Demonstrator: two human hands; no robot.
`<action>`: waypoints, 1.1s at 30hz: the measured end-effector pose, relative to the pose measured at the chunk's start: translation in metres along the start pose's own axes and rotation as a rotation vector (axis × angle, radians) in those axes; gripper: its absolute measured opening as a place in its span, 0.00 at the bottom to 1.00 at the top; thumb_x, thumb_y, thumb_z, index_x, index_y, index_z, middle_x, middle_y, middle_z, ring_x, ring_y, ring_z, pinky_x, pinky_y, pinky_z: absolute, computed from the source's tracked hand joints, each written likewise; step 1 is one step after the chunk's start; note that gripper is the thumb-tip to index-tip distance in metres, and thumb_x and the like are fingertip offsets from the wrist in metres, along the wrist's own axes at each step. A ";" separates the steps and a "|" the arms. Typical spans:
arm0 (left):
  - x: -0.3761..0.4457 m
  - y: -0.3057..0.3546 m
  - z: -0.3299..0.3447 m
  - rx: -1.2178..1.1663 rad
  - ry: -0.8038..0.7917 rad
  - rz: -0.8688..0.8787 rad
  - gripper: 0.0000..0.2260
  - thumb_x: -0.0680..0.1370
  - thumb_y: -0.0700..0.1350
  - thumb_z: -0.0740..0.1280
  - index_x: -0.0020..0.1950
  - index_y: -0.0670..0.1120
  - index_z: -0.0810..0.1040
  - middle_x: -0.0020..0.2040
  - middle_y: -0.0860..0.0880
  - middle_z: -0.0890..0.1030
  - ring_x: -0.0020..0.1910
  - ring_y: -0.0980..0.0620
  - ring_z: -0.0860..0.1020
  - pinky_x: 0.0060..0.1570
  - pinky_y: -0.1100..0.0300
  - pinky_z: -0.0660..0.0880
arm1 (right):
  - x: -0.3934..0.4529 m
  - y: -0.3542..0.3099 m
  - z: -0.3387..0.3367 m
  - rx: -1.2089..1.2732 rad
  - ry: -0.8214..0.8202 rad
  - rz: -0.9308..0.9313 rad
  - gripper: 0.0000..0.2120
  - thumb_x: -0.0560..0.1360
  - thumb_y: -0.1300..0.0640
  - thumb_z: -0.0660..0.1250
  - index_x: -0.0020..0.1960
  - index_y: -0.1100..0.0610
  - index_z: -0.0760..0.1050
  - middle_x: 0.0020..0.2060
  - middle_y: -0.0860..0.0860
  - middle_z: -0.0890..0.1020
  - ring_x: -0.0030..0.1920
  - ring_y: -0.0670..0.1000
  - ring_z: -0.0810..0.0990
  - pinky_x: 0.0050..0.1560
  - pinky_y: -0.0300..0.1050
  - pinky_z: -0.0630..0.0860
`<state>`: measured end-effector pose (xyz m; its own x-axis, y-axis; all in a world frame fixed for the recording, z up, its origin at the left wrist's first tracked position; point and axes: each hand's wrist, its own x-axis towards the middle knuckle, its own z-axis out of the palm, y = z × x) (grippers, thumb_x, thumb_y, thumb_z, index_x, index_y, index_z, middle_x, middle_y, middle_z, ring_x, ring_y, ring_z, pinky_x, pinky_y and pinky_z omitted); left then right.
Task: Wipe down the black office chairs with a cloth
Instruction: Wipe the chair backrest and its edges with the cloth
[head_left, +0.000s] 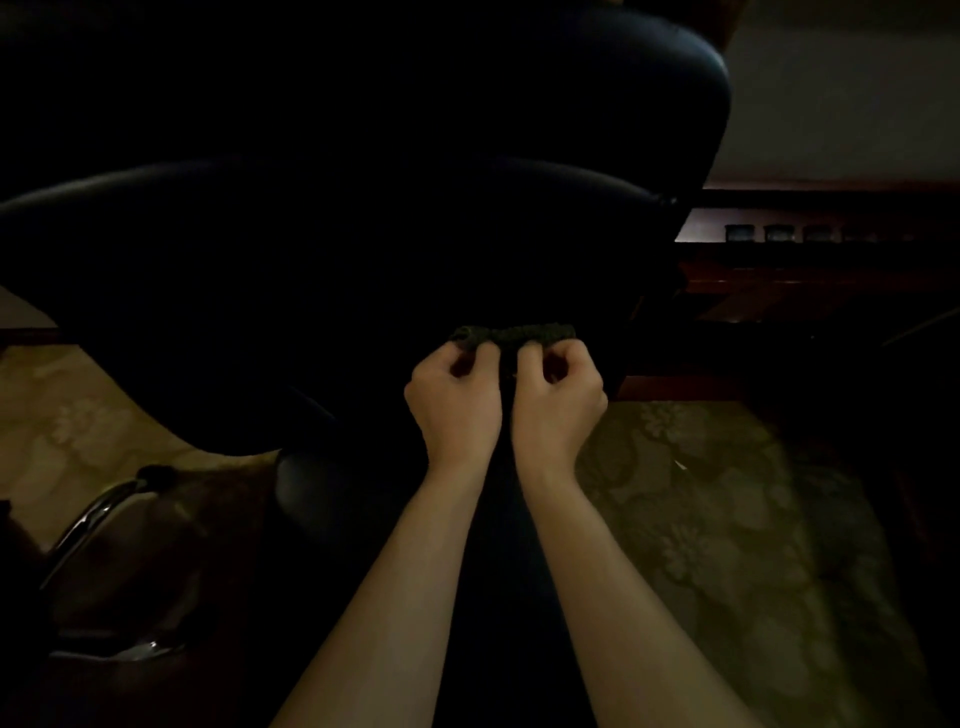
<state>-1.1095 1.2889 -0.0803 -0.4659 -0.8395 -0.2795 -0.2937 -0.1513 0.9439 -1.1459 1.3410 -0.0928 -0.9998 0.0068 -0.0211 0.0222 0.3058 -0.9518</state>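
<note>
**A:** What have you got, going from the left?

**Me:** At the far left, low down, a curved chrome tube frame (91, 525) of some other seat. Above and across the middle is the big black leather office chair (363, 249), very dark. I can make out its rounded padded edges but little of the surface. My left hand (454, 400) and right hand (558, 397) are side by side, almost touching, near the chair's lower right edge. Both are clenched on the dark green knitted cloth (514, 335): fingers curled, pinching its near edge, with the cloth stretched between them as a short bunched strip. Whether it already touches the chair or hangs just in front of it, I cannot tell in this light. On the right is the patterned beige carpet (727, 519), and beyond it a dark red wooden shelf (810, 249) with small dark containers (779, 233) in a row.

**A:** How would you do this step well?

**Me:** I think I am folding the cloth into a pad. I would make it flat and firm, then press it on the leather and wipe in long overlapping passes, following the padded edges and seams, where dust gathers.

**A:** Any brands or writing?

**Me:** None I can read. It's too dim.
</note>
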 end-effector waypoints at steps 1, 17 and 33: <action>0.000 -0.007 -0.001 -0.008 -0.003 -0.041 0.09 0.79 0.43 0.67 0.40 0.45 0.83 0.36 0.47 0.83 0.36 0.52 0.81 0.38 0.59 0.79 | -0.003 0.006 0.002 -0.012 -0.008 0.008 0.08 0.78 0.56 0.67 0.41 0.58 0.76 0.32 0.47 0.77 0.32 0.44 0.75 0.33 0.36 0.71; 0.013 -0.089 -0.003 -0.034 -0.017 -0.360 0.08 0.80 0.44 0.67 0.45 0.43 0.83 0.43 0.46 0.84 0.39 0.55 0.80 0.37 0.65 0.77 | -0.025 0.083 0.027 -0.045 -0.058 0.221 0.09 0.79 0.59 0.66 0.41 0.62 0.75 0.32 0.49 0.77 0.32 0.44 0.74 0.33 0.37 0.72; 0.025 -0.003 -0.050 -0.056 0.088 0.026 0.11 0.79 0.45 0.67 0.39 0.42 0.82 0.36 0.45 0.83 0.36 0.50 0.82 0.36 0.61 0.78 | -0.024 -0.029 0.035 0.128 -0.108 0.053 0.09 0.77 0.58 0.67 0.38 0.59 0.76 0.28 0.46 0.75 0.28 0.40 0.72 0.31 0.34 0.70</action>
<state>-1.0782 1.2421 -0.0807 -0.3965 -0.8859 -0.2406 -0.2339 -0.1560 0.9597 -1.1223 1.2987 -0.0752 -0.9915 -0.0843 -0.0987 0.0818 0.1841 -0.9795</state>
